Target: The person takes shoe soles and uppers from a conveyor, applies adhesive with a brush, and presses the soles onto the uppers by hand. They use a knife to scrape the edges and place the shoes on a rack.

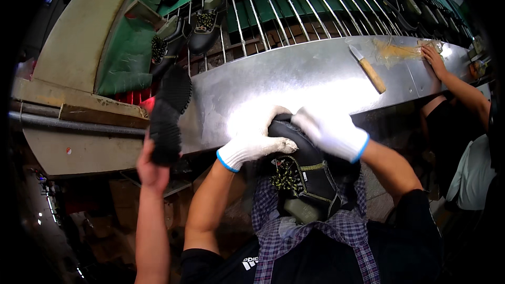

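Our left hand [258,142] grips the shoe [316,180]; our right hand [335,134], we can't tell. Laces [285,175] are in; more work seems left.

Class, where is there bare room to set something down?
The metal bench is bare beyond the left hand and right hand, left of the knife, up to the rack. Crowded: the rack's right end, packed with shoes, and its left, with two.

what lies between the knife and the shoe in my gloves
From the knife, bare metal bench, then your right hand, in the head view.
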`<state>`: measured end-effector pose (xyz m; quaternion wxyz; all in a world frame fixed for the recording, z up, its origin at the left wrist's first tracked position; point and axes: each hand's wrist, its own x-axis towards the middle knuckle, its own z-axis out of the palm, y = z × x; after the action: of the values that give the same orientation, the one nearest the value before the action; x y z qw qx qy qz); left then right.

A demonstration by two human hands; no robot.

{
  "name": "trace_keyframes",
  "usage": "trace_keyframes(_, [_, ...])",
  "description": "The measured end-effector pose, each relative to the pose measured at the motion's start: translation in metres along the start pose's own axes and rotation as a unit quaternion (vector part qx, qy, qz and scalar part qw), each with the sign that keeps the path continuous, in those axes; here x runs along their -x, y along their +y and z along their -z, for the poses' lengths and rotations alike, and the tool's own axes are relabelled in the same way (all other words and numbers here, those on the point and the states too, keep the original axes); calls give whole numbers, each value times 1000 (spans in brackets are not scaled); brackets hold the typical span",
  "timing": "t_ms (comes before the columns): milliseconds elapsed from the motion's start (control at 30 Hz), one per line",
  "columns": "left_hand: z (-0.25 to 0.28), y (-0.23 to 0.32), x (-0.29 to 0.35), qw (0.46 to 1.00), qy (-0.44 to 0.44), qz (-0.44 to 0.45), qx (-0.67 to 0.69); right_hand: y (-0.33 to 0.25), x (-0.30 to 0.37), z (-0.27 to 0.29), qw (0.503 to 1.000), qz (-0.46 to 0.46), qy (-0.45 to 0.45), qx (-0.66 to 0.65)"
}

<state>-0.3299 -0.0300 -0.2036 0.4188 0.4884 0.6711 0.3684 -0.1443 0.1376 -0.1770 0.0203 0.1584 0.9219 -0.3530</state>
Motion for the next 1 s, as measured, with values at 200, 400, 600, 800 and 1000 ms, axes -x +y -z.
trace_keyframes(200, [-7,1,5,994,46,-82,-58,-4,55,-1,989,-28,105,-96])
trace_keyframes(400, [-17,41,-15,951,90,-223,-195,-21,116,-31,989,-17,143,-37])
trace_keyframes(600, [-39,48,-17,940,152,-192,-238,53,84,-42,974,159,150,-59])
trace_keyframes(800, [-41,42,-20,929,193,-200,-242,28,76,-23,995,15,73,-73])
trace_keyframes(1000, [-48,47,-14,930,218,-170,-241,-7,97,0,997,50,-15,50])
